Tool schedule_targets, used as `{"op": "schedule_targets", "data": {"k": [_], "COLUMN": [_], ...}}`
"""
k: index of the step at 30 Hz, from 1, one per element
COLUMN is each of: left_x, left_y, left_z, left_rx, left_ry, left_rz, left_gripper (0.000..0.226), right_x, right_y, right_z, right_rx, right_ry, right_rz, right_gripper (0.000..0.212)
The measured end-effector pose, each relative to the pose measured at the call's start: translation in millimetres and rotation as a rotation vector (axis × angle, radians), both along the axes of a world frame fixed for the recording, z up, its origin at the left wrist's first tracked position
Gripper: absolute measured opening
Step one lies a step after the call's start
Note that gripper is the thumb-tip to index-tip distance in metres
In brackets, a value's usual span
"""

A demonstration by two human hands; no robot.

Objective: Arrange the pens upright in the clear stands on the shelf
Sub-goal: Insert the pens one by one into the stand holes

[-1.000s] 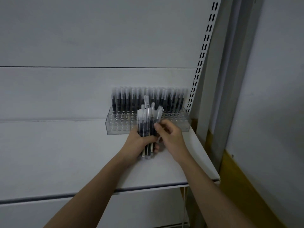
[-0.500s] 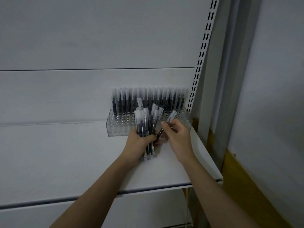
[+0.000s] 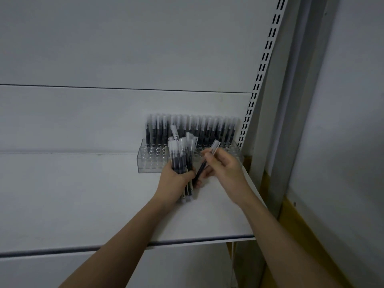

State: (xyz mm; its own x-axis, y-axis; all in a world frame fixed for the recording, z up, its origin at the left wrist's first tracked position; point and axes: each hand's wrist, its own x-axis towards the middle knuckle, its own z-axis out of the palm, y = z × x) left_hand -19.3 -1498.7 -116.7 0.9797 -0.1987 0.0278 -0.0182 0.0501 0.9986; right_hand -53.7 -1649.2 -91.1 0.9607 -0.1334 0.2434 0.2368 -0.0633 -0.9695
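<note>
One view only, from the head camera, and it looks down over both forearms at a white shelf (image 3: 83, 194). Against the back panel, at the shelf's right end, sits a clear stand (image 3: 145, 163) drilled with rows of round holes. Its rear rows are filled by a standing row of pens (image 3: 199, 129), dark-barrelled with pale caps, all upright and running nearly the full width of the stand. The front rows that show to the left of the hands look unfilled; what lies behind the hands cannot be seen. The left hand (image 3: 172, 179) is wrapped round a bundle of pens (image 3: 181, 154), caps up, held just in front of the stand with the lower ends poking out below the fist. The right hand (image 3: 223, 169) pinches a single pen (image 3: 207, 161) between thumb and fingers, tilted with its cap toward the stand and its dark end down near the left hand's knuckles; it is not yet in any hole. A slotted upright (image 3: 261, 80) and a grey wall flank the shelf on the right. By this showing, the job seems partly done: the back of the stand is stocked, while the single pen and the whole bundle are left to place in the front holes.
</note>
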Motion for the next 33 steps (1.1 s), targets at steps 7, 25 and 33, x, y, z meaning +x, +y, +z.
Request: {"op": "schedule_targets", "data": {"k": [7,25,33], "left_x": [-1.2,-1.1,-1.8], "left_y": [-1.8,-1.8,-1.5], "left_z": [-0.6,0.4,1.5], "left_rx": [0.0,0.022,0.026], "left_ry": [0.042,0.027,0.023], "left_rz": [0.011,-0.002,-0.015], "left_gripper": [0.027,0.026,0.026], "right_x": [29.4,84.5,88.7], "right_y": [-34.2,-57.2,-56.6], "right_z": [49.0,50.2,24.4], "right_rx": [-0.072,-0.56,-0.773], "right_ry": [-0.172,-0.105,0.049], "right_rz": [-0.378,-0.49,-0.432], "right_gripper": [0.016,0.019,0.032]}}
